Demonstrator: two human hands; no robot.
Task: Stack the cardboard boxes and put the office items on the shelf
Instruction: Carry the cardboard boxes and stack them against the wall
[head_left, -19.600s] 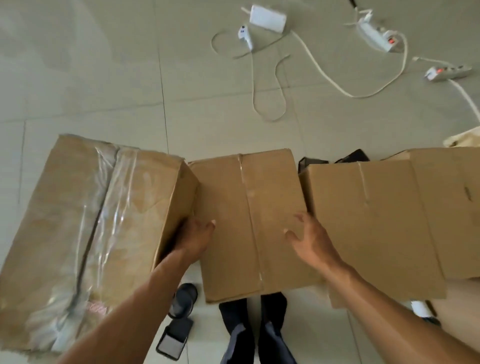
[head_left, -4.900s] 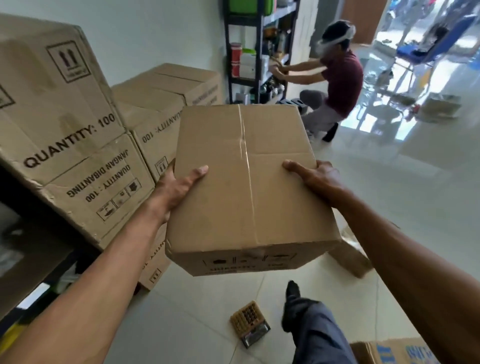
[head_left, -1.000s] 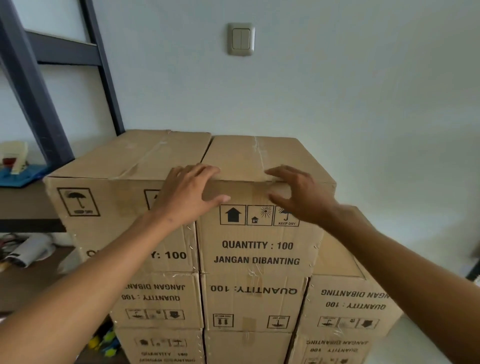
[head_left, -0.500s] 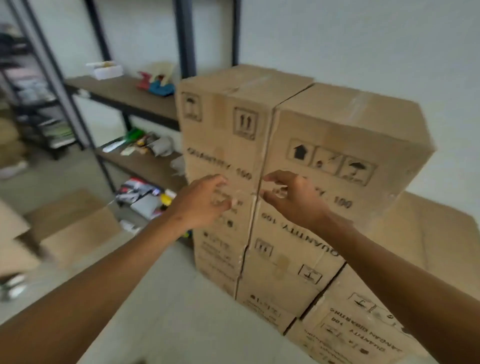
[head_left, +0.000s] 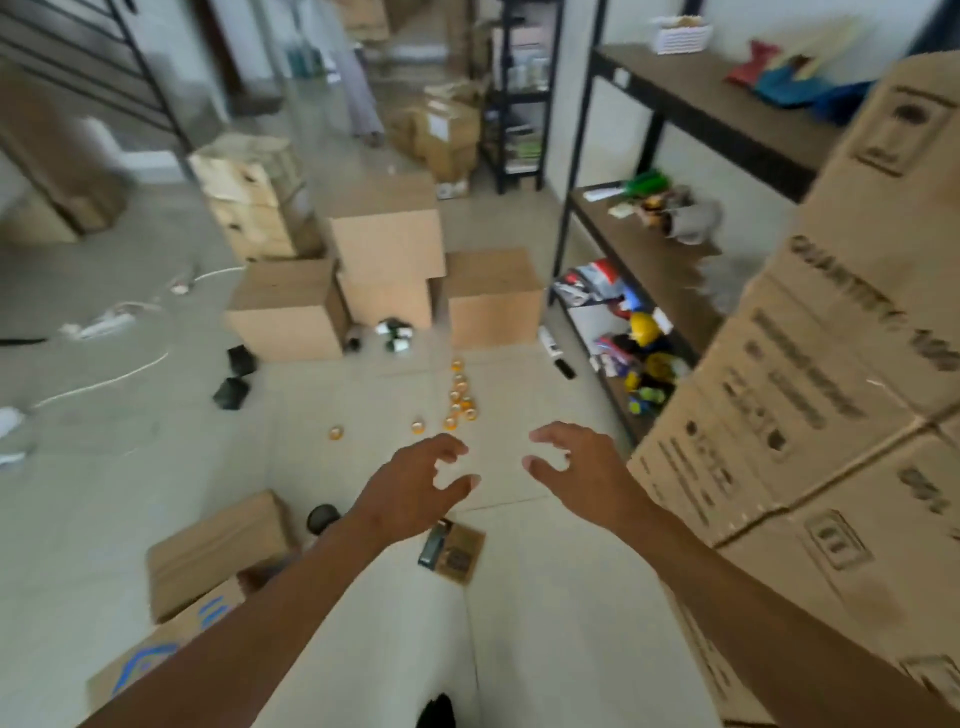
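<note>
Floor (head_left: 545, 597): pale tiles, a broad bare strip running from the near edge up the middle, bounded right by the stack and shelf, left and far by loose boxes.

Stacked boxes (head_left: 831, 415): printed cardboard, at least three tiers visible, filling the right edge and cut off by the frame; the stack's near corner overhangs the bare strip. Exact count cannot be told.

Shelf (head_left: 649, 260): dark metal frame, wooden boards, three levels visible, standing behind the stack against the wall. Mixed office items lie on all levels, blurred, not countable.

Plain boxes (head_left: 387, 249): four shut ones grouped mid-floor, one set on top of another, one on each side touching or just beside.

Near-left boxes (head_left: 218, 545): two, one plain, one with blue printing at the bottom edge.

Left hand (head_left: 415, 493) and right hand (head_left: 582, 478): both raised over the bare strip, near each other but apart, fingers spread and loosely curled, holding nothing.

Small cardboard item (head_left: 454, 551): one, flat on the floor just below the left hand.

Black objects (head_left: 234, 376): two, on the floor left of the plain boxes.

Orange beads (head_left: 457, 400): roughly a dozen, scattered in a loose line beyond the hands.
</note>
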